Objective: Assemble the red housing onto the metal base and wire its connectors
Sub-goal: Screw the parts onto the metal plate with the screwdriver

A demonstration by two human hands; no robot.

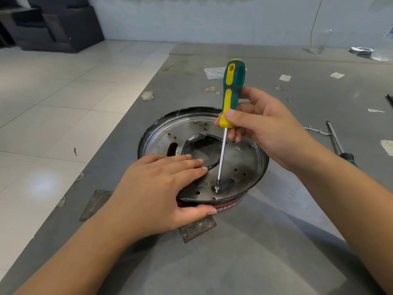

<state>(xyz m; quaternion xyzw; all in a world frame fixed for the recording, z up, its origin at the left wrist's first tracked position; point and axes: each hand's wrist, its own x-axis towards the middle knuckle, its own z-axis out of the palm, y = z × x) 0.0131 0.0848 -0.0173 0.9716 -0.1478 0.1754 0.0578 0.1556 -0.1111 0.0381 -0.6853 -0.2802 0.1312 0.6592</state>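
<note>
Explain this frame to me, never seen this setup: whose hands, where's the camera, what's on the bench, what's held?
There is no robot here: a person works with bare hands, and the single picture comes from a wide-angle camera worn on their head, looking down.

On the grey bench sits a round metal base with a red housing showing under its near edge. The left hand lies flat on the base, thumb on the rim, steadying it. The right hand pinches a green and yellow screwdriver, tip on a screw in the base.

A second screwdriver lies to the right, among tape scraps.
</note>
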